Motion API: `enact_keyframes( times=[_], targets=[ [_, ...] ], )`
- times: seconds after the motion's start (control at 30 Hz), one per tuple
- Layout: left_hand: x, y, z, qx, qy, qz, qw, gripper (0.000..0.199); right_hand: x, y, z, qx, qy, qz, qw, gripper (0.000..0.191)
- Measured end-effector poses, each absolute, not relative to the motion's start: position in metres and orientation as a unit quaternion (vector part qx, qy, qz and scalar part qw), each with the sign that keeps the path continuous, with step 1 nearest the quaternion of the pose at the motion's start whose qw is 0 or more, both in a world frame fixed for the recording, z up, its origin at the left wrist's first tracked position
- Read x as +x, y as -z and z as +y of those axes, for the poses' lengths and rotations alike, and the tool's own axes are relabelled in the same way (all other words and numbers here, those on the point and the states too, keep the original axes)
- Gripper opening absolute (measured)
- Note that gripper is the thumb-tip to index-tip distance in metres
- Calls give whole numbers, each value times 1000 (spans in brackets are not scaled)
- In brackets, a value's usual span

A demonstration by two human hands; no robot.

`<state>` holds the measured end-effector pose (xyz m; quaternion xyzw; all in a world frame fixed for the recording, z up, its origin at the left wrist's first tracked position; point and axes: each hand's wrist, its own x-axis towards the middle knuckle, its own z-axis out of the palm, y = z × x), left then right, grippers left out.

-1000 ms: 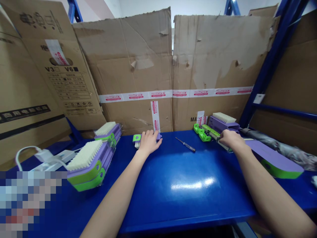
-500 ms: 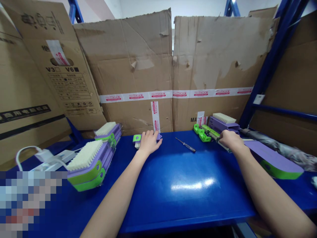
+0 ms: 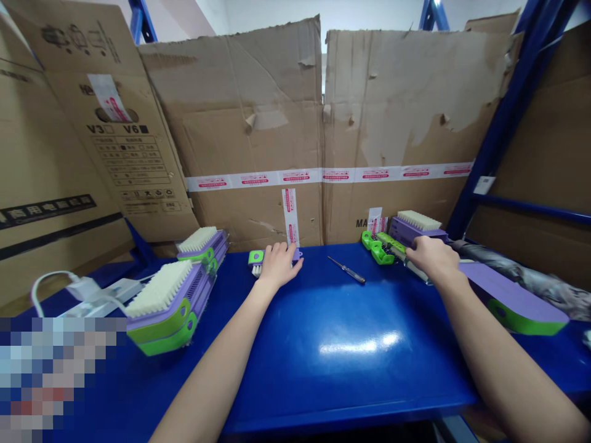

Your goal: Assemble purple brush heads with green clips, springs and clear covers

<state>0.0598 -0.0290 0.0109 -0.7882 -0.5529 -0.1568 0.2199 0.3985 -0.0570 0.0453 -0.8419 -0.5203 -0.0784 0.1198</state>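
My left hand (image 3: 276, 263) lies over a small purple and green brush (image 3: 256, 258) near the back of the blue table, fingers behind it and thumb in front. Most of the brush is covered by the hand. At the right, my right hand (image 3: 433, 258) is closed at the near end of a lime-green piece with dark bristles (image 3: 391, 245). A pale grey strip (image 3: 418, 271) shows under its fingers; what exactly they grip is hidden. Behind that hand sits a purple brush with cream bristles (image 3: 418, 223). A screwdriver (image 3: 347, 271) with a clear handle lies between the hands.
Purple and green brushes with cream bristles (image 3: 161, 304) are stacked at the left, beside a white power strip (image 3: 108, 295). A long purple and green piece (image 3: 512, 295) lies by my right forearm, near a plastic-wrapped roll (image 3: 530, 277). Cardboard (image 3: 249, 141) lines the back.
My right hand has shifted slightly up and to the left. My left hand and the small brush stay where they were.
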Motion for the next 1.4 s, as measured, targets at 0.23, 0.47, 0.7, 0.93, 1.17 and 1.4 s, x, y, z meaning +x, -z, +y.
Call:
enact_keyframes(
  times=[0.23,0.47,0.7,0.93,1.17,1.4],
  targets=[
    [59,-11,-29,-789,158,-554,213,40,349,-44,-65,-740,207,-604,210,37],
    [46,-11,-24,-799,208,-527,201,54,296,-14,-68,-580,234,-762,170,39],
    [31,-3,-15,-752,224,-580,221,54,270,3,-70,-490,215,-839,100,33],
    [43,-1,-18,-789,227,-533,205,55,281,6,-60,-533,222,-806,131,38],
    [85,-2,-37,-841,268,-443,158,54,281,7,-60,-496,213,-822,180,52],
    [75,-6,-33,-824,324,-449,121,48,277,14,-53,-490,180,-824,221,53]
  ],
)
